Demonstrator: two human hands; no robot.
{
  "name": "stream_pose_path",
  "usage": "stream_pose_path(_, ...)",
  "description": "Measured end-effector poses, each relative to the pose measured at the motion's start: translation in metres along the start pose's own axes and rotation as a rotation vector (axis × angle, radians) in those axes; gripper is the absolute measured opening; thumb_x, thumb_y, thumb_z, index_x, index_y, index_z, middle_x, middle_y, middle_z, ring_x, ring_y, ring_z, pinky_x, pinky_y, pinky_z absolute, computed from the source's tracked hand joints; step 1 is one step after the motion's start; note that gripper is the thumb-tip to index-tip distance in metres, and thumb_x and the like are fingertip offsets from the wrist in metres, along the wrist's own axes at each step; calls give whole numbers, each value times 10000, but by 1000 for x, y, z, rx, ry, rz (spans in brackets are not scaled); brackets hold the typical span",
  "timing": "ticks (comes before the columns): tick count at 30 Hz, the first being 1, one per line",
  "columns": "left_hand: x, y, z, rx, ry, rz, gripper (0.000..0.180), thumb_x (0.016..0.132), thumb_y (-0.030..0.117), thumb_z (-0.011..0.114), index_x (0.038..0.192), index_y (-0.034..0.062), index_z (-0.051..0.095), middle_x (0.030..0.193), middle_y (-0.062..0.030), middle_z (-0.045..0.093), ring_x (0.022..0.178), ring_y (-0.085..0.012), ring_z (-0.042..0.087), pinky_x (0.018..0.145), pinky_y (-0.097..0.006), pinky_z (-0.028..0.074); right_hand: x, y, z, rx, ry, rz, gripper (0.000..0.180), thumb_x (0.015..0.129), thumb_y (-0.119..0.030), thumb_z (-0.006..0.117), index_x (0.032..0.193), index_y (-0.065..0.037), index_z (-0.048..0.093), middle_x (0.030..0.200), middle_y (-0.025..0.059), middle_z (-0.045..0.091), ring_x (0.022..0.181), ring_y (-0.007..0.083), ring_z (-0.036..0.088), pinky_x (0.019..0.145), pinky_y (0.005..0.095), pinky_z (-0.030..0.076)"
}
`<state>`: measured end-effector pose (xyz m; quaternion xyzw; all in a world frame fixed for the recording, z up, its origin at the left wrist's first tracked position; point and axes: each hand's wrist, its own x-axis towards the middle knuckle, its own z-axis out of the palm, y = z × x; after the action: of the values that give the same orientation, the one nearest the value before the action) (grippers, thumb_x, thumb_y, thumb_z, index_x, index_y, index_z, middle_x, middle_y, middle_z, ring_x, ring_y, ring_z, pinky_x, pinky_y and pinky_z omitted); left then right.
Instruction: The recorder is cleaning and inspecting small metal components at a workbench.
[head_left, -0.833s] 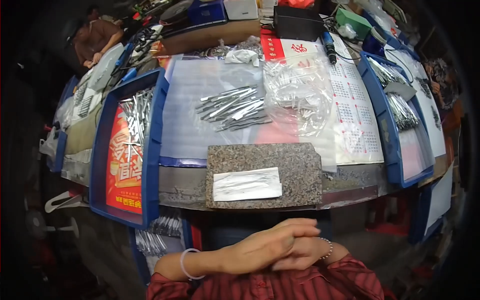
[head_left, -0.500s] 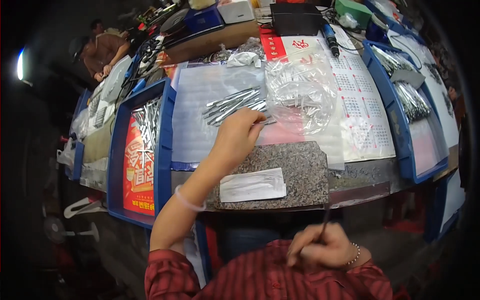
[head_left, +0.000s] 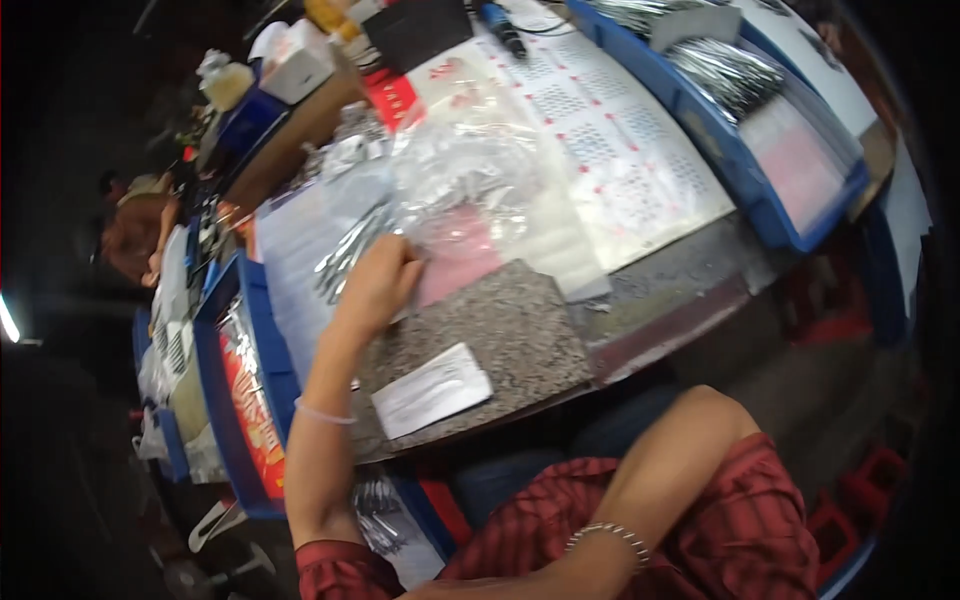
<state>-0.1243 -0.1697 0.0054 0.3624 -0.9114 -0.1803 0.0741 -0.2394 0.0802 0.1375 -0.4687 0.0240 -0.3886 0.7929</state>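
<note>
My left hand (head_left: 378, 285) is over the near right edge of a pile of thin silvery metal rods (head_left: 350, 250), which lies on a pale plastic sheet (head_left: 285, 235). Its fingers are curled together, and whatever is in them is hidden. Close by is a clear plastic bag (head_left: 470, 180) with pale slender pieces inside. A folded white paper (head_left: 432, 390) rests on the speckled stone slab (head_left: 520, 330), nearer to me. My right forearm bends across my body; the back of my right hand (head_left: 500, 585) only just shows at the lower edge, its fingers out of sight.
At the left stands a blue tray (head_left: 270, 330) with metal pieces and a red packet. Another blue tray (head_left: 700, 130) at the right holds bagged metal rods. A printed calendar sheet (head_left: 620, 150) covers the table between. Far left, another person (head_left: 140, 235) sits.
The view has turned and tilted, so the table appears rotated. My right hand has moved from in front of my chest down to the lower edge. My left hand stays by the rods.
</note>
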Motion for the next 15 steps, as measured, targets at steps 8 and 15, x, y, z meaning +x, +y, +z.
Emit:
stream_pose_path(8,-50,22,-56,-223,441,-111,99,921,61,579,996,-2,569,762,-128,637,602,-188,584,567,-284,446,-28,-14,-88,-935,421,137,213,887,-101,587,1079,-15,617,901,112,671,776,166,659,674,283,523)
stream_pose_path(15,-178,111,-59,-846,665,-276,173,889,-66,536,1048,-45,602,860,-100,639,657,-86,571,590,-204,469,-15,-38,-223,-1484,800,120,166,848,-99,616,976,4,638,838,167,685,762,296,672,683,356,516)
